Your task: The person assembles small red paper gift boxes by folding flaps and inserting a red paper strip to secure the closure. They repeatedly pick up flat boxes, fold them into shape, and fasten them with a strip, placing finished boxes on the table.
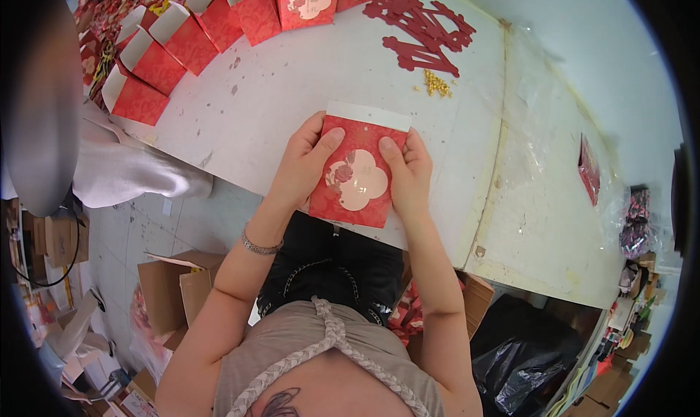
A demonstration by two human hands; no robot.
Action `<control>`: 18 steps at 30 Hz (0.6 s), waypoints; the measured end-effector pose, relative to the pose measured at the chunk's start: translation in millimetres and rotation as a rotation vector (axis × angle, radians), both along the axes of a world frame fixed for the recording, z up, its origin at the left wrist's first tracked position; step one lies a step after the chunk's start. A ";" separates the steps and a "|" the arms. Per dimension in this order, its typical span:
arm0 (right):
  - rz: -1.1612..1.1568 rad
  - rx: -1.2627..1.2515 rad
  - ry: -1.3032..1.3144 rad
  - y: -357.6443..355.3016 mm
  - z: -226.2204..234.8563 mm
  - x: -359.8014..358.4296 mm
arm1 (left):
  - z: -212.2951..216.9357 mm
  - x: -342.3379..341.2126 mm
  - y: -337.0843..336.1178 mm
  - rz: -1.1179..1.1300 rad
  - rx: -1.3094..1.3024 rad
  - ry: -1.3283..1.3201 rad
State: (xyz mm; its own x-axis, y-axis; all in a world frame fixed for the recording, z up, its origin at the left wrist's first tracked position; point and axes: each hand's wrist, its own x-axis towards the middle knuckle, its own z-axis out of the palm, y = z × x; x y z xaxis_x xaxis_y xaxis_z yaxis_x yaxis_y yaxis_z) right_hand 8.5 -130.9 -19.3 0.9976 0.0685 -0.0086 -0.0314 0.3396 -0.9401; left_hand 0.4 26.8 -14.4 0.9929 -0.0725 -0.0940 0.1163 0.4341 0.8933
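Note:
Between both hands I hold a red patterned paper box (328, 198) with a pale flower-shaped panel on its front and a white flap at its far edge. It looks flat or only slightly opened, just over the table's near edge. My left hand (310, 154) grips its left side, thumb lying on the front. Its right side is in my right hand (410, 165), thumb likewise on top. The fingers behind the box are partly hidden.
Several open red boxes (164, 59) stand in a curved row at the far left of the white table (240, 118). Dark red paper cut-outs (419, 26) and small gold pieces (437, 85) lie beyond my right hand. Cardboard boxes (179, 289) and a black plastic bag (521, 351) are below.

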 end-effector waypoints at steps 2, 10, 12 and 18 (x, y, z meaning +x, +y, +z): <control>0.028 0.033 0.036 -1.6 -3.8 -0.4 | 2.5 -1.2 2.6 0.000 0.164 -0.070; 0.027 -0.094 -0.004 -4.6 -8.5 -1.7 | 8.9 1.3 4.8 -0.019 0.271 -0.061; 0.016 -0.117 0.023 -0.5 1.3 -1.6 | 14.9 4.8 3.9 -0.029 0.243 0.023; -0.060 -0.313 -0.166 0.2 0.2 -3.9 | 7.2 9.1 6.8 0.065 0.443 -0.138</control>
